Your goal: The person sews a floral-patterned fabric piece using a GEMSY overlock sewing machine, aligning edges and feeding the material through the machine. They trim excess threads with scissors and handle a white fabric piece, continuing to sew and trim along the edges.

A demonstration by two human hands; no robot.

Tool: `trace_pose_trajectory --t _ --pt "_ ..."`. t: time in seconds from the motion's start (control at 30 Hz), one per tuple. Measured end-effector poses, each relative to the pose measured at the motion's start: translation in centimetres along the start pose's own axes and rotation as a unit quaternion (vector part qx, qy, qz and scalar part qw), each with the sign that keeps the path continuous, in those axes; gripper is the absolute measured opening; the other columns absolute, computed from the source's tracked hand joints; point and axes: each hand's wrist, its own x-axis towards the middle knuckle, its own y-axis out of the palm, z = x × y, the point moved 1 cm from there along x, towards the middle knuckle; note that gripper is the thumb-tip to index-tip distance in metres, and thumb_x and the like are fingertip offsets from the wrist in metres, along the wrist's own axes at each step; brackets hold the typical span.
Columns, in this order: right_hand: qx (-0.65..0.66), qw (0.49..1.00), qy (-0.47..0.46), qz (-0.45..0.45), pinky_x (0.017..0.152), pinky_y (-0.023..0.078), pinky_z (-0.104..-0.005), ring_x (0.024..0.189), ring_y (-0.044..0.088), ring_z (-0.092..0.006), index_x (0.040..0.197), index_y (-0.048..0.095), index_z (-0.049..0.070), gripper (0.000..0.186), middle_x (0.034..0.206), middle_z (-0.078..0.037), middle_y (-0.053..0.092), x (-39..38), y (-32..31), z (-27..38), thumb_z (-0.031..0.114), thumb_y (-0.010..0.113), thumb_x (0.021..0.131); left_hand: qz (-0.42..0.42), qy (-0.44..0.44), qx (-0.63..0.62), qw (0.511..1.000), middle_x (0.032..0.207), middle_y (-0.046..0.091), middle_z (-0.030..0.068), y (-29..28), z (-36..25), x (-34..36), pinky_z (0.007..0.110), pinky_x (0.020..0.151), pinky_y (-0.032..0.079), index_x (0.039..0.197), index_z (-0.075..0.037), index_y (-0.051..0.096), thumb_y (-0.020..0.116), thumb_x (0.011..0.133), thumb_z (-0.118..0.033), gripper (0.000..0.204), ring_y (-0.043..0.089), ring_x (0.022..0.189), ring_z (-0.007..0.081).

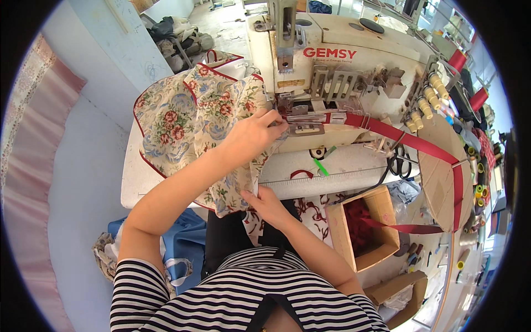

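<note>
A cream floral cloth (177, 119) edged with red binding lies bunched over the left of the sewing machine's white bed. My left hand (259, 135) is closed on the cloth's edge beside the presser foot, its fingertips close to the metal binding guide (310, 118). Lower down, my right hand (266, 205) pinches the near edge of the same cloth between thumb and fingers. From the right, a red binding tape (387, 131) runs into the guide. The needle point is hidden behind my left fingers and the machine parts.
The cream sewing machine (343, 39) stands behind the work. A cardboard box (390, 243) at the right holds the red tape's coils. Black scissors (399, 166), thread cones (431, 97) and a small green strip (321, 167) lie about. Blue cloth (188, 238) hangs below the table's left side.
</note>
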Motion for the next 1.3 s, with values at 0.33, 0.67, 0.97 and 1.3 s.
trace_pose_trajectory --t 0.33,0.67,0.97,1.3 --pt "0.025 0.999 -0.016 0.023 0.075 0.043 -0.0243 0.082 0.050 -0.0077 0.110 0.058 -0.004 0.029 0.093 0.000 0.061 -1.0 0.6 -0.1 0.021 0.052 0.095 -0.007 0.005 -0.026 1.000 0.100 0.055 0.0022 0.0 0.2 0.1 0.030 0.067 0.051 0.105 -0.012 0.067 0.068 0.074 -0.011 0.031 0.055 0.086 0.0201" --pt "0.036 0.999 0.004 0.020 0.078 0.043 -0.0241 0.086 0.051 -0.0076 0.109 0.058 -0.006 0.031 0.098 -0.001 0.062 -2.1 -1.0 -0.2 0.021 0.053 0.095 -0.032 -0.008 -0.050 0.998 0.094 0.056 0.0017 0.2 0.8 0.2 0.032 0.067 0.051 0.100 -0.012 0.069 0.064 0.079 -0.018 0.022 0.054 0.086 0.0189" --pt "0.042 0.999 -0.012 0.027 0.078 0.044 -0.0232 0.087 0.052 -0.0076 0.112 0.058 -0.005 0.031 0.098 -0.001 0.062 -3.2 -2.4 -0.3 0.021 0.051 0.096 0.003 -0.051 -0.035 0.998 0.097 0.057 0.0028 -0.5 -0.4 0.3 0.035 0.071 0.050 0.108 -0.016 0.067 0.066 0.078 -0.015 0.030 0.054 0.088 0.0223" --pt "0.083 0.996 -0.010 0.036 0.084 0.043 -0.0242 0.093 0.053 -0.0080 0.115 0.057 -0.004 0.031 0.106 -0.001 0.062 -4.7 -4.3 0.7 0.020 0.051 0.096 -0.041 -0.051 0.002 0.998 0.096 0.056 0.0004 0.2 -0.9 0.2 0.032 0.064 0.051 0.106 -0.018 0.068 0.068 0.075 -0.015 0.031 0.054 0.083 0.0203"
